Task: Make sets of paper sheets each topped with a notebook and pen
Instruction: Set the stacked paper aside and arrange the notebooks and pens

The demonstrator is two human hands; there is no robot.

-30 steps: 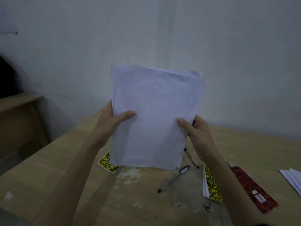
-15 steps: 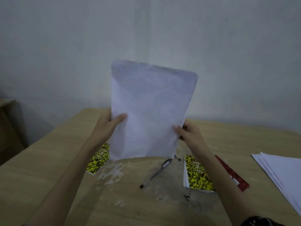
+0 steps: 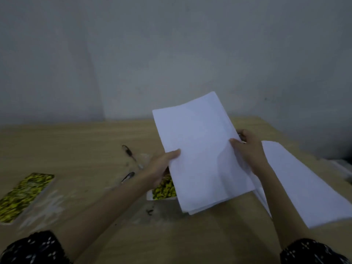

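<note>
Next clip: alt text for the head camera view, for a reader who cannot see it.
Both hands, left and right, hold a sheaf of white paper sheets above a light wooden table. Two yellow-and-black patterned notebooks, two pens and another white paper stack lie there.

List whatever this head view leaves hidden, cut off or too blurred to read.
- Yellow notebook, head view: mostly hidden under the held sheets.
- Paper stack at right: the frame edge cuts it off.
- Far-left notebook: motion blur smears the cover print.
- Pens: too blurred for any detail.
- Sheet count: edges too fine.

Both hands (image 3: 160,168) hold paper sheets (image 3: 202,153) above the table (image 3: 76,141).
</note>
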